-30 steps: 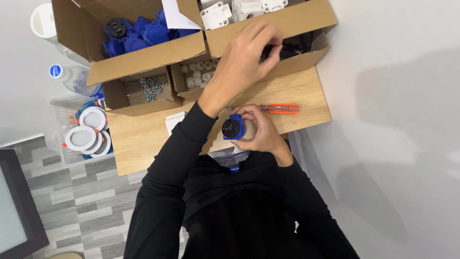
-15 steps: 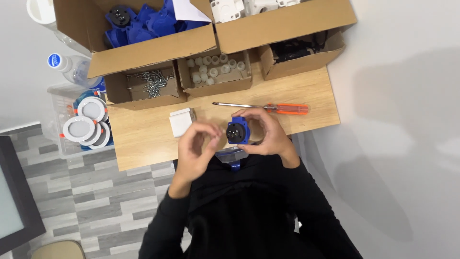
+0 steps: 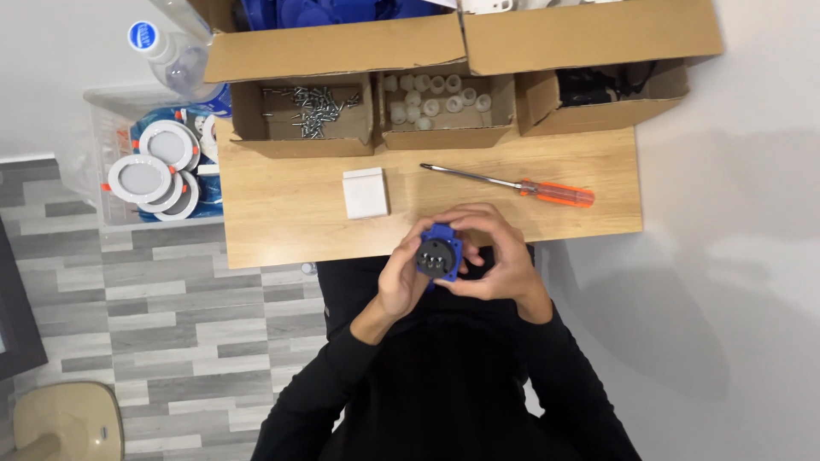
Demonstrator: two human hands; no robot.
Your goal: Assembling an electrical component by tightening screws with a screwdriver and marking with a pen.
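Both hands hold one blue socket body with a dark round face, just over the near edge of the wooden worktop. The left hand cups it from about 8 o'clock, fingers wrapped under its lower left side. The right hand closes on it from 3 o'clock, its fingers arching over the top edge. The dark face with its pin holes points up toward the camera, so the part's axis runs roughly straight up from the lap. Neither hand is nearer; both touch it. The orange-handled screwdriver lies at 1 o'clock from the hands, shaft pointing to 10 o'clock, nearer the right hand. A small white square block lies at 11 o'clock.
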